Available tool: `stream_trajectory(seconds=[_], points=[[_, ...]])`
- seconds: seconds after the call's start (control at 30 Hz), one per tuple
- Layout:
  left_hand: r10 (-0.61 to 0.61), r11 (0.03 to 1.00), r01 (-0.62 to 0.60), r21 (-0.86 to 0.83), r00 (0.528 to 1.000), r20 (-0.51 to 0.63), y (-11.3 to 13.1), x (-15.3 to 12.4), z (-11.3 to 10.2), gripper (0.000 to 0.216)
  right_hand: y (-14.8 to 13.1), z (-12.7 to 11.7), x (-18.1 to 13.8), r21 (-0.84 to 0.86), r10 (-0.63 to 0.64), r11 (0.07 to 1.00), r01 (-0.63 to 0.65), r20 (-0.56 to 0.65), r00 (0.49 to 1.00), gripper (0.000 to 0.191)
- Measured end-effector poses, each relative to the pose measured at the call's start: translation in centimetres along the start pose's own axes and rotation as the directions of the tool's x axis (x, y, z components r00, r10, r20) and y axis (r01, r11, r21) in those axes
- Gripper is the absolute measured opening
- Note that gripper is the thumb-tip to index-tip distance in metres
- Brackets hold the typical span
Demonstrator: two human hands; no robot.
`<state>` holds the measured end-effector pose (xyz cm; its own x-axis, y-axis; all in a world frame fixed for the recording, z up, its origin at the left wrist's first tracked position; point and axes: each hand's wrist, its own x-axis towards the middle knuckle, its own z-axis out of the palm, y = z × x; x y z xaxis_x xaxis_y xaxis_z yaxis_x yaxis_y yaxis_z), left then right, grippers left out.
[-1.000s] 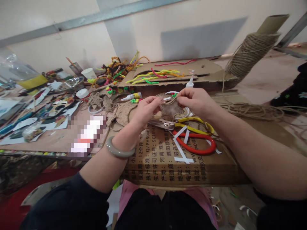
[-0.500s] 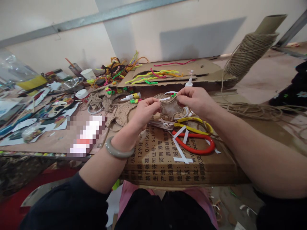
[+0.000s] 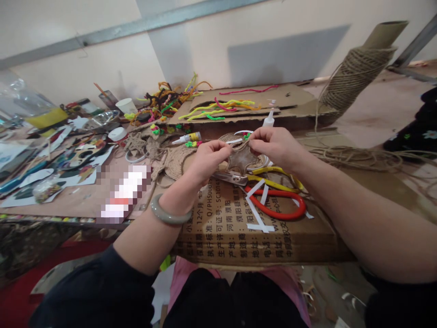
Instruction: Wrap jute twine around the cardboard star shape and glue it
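Between my two hands is a brown star shape (image 3: 241,159) edged with twine, held up over a cardboard box (image 3: 218,246). My left hand (image 3: 210,159) pinches its left point, thumb against fingers. On the upper right point, my right hand (image 3: 271,143) closes in a pinch; its fingertips partly hide the edge. Just below the star lie scissors (image 3: 278,209) with one red and one yellow handle, blades toward my left hand. White paper strips (image 3: 261,225) lie across the handles. Behind the star is a coiled twine piece (image 3: 228,136), partly covered.
A small glue bottle (image 3: 187,138) and a white nozzle bottle (image 3: 269,119) are beyond my hands. Colourful fuzzy stems (image 3: 221,109) lie on cardboard behind. A large twine spool (image 3: 358,77) leans at the right, with loose twine (image 3: 344,157) below. Craft clutter fills the left table.
My right hand has shifted slightly left and down along the star's edge. My left hand has moved a little to the right; both still pinch the star.
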<state>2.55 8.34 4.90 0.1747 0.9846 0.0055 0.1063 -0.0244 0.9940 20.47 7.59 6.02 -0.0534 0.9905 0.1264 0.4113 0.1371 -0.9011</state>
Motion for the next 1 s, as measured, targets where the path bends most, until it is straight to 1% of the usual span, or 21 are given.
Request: stream_trajectory(seconds=[0.13,0.23,0.33,0.5,0.57,0.77,1.0], points=[[0.022,1.0,-0.022,0.011,1.0,0.006,-0.11,0.04,-0.06,0.01,0.04,-0.08,0.09,0.002,-0.001,1.0,0.001,-0.003,1.0,0.007],[-0.011,0.999,0.012,-0.047,1.0,0.028,-0.06,-0.02,-0.01,0.011,0.11,-0.23,0.25,-0.008,0.0,1.0,0.0,-0.018,1.0,0.007],[-0.041,0.996,0.043,-0.075,0.999,0.021,0.01,-0.07,0.08,0.01,0.06,-0.24,0.23,-0.01,-0.003,1.0,0.003,-0.018,1.0,0.007],[0.018,1.0,-0.018,-0.022,1.0,0.017,0.07,-0.09,0.08,0.014,-0.19,-0.11,0.01,-0.005,0.004,1.0,-0.004,-0.005,1.0,0.008],[0.022,0.999,-0.022,-0.025,1.0,0.013,0.17,-0.14,0.08,0.013,-0.23,-0.13,0.02,-0.001,0.009,1.0,-0.009,-0.006,1.0,0.008],[-0.042,0.992,0.045,-0.117,0.999,0.024,0.29,-0.17,0.11,0.011,0.0,-0.35,0.35,-0.006,-0.01,1.0,0.01,-0.046,0.999,0.008],[0.009,0.998,-0.008,-0.055,1.0,0.019,-0.03,0.0,-0.07,0.015,0.05,-0.26,0.25,-0.001,-0.016,1.0,0.016,-0.044,0.999,0.006]])
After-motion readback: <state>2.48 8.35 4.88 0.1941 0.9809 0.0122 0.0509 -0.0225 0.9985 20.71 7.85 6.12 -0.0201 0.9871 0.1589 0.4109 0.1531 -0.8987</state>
